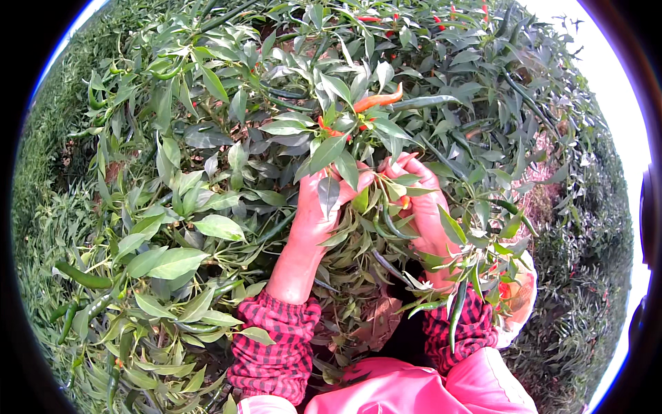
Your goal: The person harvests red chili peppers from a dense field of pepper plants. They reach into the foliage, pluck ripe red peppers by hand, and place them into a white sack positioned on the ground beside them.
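Observation:
Both of my hands are in among the leaves of a chili plant. My left hand (321,200) is closed at a stem junction below an orange-red chili pepper (378,100), its fingers partly covered by leaves. Close beside it, my right hand (426,207) has curled fingers, and a small orange-yellow tip (405,202) shows at its palm. What either hand grips is hidden. Green chili peppers (390,219) hang between the two hands. Just above the left hand, more red chili (331,129) shows through the leaves.
A pale, see-through bag (522,297) with something red inside is by my right forearm. A leafy branch with a long green chili (457,314) hangs over my right sleeve. Dense plants with green chilies (84,277) stand at left, and red ones (439,24) show at the back.

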Available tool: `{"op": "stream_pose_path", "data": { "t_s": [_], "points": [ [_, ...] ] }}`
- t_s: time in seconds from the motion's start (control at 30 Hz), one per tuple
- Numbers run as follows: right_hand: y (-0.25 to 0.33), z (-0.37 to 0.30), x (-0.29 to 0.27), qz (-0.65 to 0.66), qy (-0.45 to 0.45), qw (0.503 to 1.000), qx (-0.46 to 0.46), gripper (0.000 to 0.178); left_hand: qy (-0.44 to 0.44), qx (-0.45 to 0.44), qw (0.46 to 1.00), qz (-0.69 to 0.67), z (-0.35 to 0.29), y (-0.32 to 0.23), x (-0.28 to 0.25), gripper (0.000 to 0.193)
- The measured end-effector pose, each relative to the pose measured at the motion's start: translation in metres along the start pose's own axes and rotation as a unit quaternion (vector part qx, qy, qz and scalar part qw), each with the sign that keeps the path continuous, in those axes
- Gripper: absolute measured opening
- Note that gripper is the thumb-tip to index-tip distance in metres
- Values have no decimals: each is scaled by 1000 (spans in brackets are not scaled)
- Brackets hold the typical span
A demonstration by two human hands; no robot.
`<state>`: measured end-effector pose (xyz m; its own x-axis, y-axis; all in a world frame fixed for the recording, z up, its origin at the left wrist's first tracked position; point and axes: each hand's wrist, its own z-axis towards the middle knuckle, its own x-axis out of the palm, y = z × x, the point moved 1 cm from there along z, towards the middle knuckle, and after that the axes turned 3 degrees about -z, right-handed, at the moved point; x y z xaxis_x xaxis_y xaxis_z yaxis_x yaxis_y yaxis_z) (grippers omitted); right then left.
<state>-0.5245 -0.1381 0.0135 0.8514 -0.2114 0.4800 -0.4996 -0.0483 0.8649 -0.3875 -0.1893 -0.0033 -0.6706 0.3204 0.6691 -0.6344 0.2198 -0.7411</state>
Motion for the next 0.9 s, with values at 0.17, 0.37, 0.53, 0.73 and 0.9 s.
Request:
{"op": "stream_pose_path", "data": {
  "t_s": [0.17,0.37,0.53,0.73,0.9],
  "points": [
    [-9,-1,14,-23,-79,994,-68,9,-9,9,998,69,-2,1,-3,16],
    [3,-30,3,-446,-67,829,-332,13,-7,69,989,127,3,21,6,17],
    [73,-117,-12,-410,-218,747,-475,15,-111,139,960,216,4,11,-9,41],
    [126,-251,-184,-533,-470,604,-361,11,-89,229,915,318,7,1,12,54],
    [127,-279,-191,-836,-363,378,-164,31,-40,254,922,289,16,-2,3,55]
  ]
}}
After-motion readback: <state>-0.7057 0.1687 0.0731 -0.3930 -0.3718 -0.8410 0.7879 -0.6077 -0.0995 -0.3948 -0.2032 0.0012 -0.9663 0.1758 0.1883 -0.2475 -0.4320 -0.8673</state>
